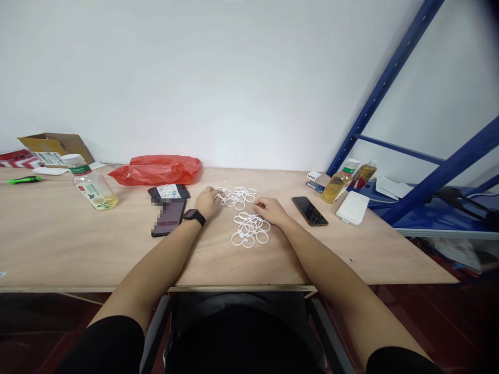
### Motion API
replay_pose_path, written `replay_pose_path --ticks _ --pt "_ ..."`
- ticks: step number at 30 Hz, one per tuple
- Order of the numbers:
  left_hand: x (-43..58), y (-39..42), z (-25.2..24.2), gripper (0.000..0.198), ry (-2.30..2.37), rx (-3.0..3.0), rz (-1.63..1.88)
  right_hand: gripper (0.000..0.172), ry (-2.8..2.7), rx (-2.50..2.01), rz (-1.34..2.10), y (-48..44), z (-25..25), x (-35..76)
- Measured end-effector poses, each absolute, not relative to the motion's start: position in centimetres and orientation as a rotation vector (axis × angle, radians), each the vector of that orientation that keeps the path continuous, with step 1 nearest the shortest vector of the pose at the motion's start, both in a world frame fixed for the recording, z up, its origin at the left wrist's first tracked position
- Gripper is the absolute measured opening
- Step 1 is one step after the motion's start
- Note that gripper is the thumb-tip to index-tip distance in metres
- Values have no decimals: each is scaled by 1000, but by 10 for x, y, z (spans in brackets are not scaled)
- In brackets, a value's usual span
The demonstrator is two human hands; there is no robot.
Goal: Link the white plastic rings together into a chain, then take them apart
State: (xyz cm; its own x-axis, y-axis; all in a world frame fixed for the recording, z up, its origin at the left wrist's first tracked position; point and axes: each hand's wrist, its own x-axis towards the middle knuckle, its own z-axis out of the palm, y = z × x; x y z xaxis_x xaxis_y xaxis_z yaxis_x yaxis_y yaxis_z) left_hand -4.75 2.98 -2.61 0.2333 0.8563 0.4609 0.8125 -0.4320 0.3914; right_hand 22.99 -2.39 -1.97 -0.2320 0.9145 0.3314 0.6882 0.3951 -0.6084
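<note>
Several white rings lie on the wooden table (pixel 210 259) in two groups. The far group of rings (pixel 239 197) is beside my left hand (pixel 209 201), whose fingers touch its left edge; whether they grip a ring is too small to tell. The near group of rings (pixel 250 228) lies just below my right hand (pixel 268 209). My right hand's fingers are curled together above this group, and anything between them is too small to make out. A dark watch (pixel 194 215) is on my left wrist.
Left are a phone (pixel 169 218), a black packet (pixel 169 192), a red bag (pixel 156 170), a bottle (pixel 93 189) and a cardboard box (pixel 58 145). Right are another phone (pixel 310 210), a white case (pixel 353 208), a bottle (pixel 339 184) and a blue frame (pixel 384 78).
</note>
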Motion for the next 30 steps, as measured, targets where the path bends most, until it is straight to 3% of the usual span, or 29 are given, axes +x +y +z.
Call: replay_pose_path --ticks 4,10,17,24,30 --pt "-39 24 -20 38 1506 2292 1097 16 -1918 -1311 453 -24 -19 226" --pt "-7 1 -13 30 1251 2119 1236 47 -1981 -1097 408 -40 -3 191" --pt "4 -14 -11 38 1017 2018 1253 22 -1915 -1081 442 -45 1 177" --pt "5 -21 -1 32 680 2039 1206 22 -1868 -1139 409 -38 -2 189" --pt "-8 -1 -5 22 1018 2029 1525 22 -2043 -1348 315 -10 -1 189"
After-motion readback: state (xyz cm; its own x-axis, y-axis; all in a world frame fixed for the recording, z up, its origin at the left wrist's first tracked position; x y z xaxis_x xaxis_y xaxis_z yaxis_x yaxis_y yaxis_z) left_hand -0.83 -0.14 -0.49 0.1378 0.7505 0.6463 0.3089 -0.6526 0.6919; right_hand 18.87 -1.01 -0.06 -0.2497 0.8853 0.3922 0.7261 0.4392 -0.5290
